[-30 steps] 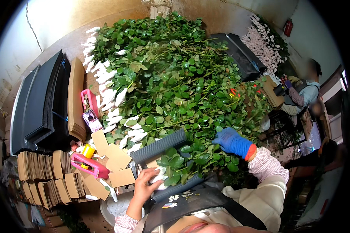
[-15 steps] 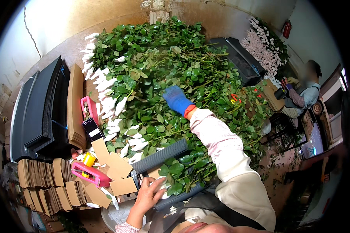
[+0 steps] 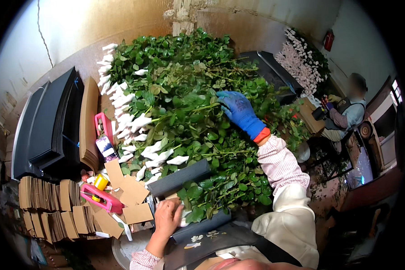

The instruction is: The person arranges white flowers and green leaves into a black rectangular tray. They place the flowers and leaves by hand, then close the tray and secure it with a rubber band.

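My right hand (image 3: 242, 112), in a blue glove with an orange cuff, is closed round a long green rose stem over the leafy pile (image 3: 175, 85). That stem runs left to a rose head in a white sleeve (image 3: 141, 121). My bare left hand (image 3: 168, 217) lies at the left end of a dark grey trough, its fingers bent over white-sleeved rose heads (image 3: 184, 217), mostly hidden beneath them. Leafy rose stems (image 3: 229, 191) lie in this trough between its raised grey wall (image 3: 180, 177) and near wall (image 3: 202, 226).
Pink tape dispensers (image 3: 102, 199), a phone (image 3: 105, 148) and cardboard pieces (image 3: 134, 190) lie at left, beside stacked cardboard (image 3: 42, 193) and black sheets (image 3: 54, 121). A co-worker (image 3: 351, 112) sits at right near pale pink flowers (image 3: 301, 63). A bucket (image 3: 126, 247) stands below.
My right hand has moved right and now grips a rose stem drawn along the pile. My left hand's fingers have bent in over the rose heads. The phone screen has changed.
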Demonstrator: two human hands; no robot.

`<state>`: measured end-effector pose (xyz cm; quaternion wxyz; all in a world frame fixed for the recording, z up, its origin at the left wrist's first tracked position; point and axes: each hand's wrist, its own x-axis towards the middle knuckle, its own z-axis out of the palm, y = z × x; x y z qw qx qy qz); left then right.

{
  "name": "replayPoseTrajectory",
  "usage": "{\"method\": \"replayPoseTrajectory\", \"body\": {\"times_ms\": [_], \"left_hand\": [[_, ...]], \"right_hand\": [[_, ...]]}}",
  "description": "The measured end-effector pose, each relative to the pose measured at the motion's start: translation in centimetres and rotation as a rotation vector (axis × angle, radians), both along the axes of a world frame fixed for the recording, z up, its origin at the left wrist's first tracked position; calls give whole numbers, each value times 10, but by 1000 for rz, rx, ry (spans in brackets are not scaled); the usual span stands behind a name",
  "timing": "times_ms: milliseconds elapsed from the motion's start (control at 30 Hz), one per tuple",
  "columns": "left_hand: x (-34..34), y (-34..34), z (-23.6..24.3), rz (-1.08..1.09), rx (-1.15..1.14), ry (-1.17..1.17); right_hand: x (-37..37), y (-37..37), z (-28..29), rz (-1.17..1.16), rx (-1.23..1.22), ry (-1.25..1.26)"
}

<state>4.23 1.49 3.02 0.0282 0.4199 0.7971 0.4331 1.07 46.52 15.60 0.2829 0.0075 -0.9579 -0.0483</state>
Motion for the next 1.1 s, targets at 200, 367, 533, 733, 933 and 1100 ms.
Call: {"method": "replayPoseTrajectory", "body": {"times_ms": [200,367,533,733,933,1100], "left_hand": [[0,3,10,-10,-23,-47],[3,5,6,36,6,-116],[1,0,1,20,29,-89],[3,-7,-24,79,78,-207],[5,-4,-35,162,128,-416],[3,-10,-43,104,184,-442]], "right_hand": [[-48,-2,27,2,-8,-227],[-31,-25,34,129,57,3],[-11,-9,77,154,155,315],[58,-55,91,189,215,12],[142,-93,10,-215,222,-776],[157,-86,-27,-289,127,-933]]}}
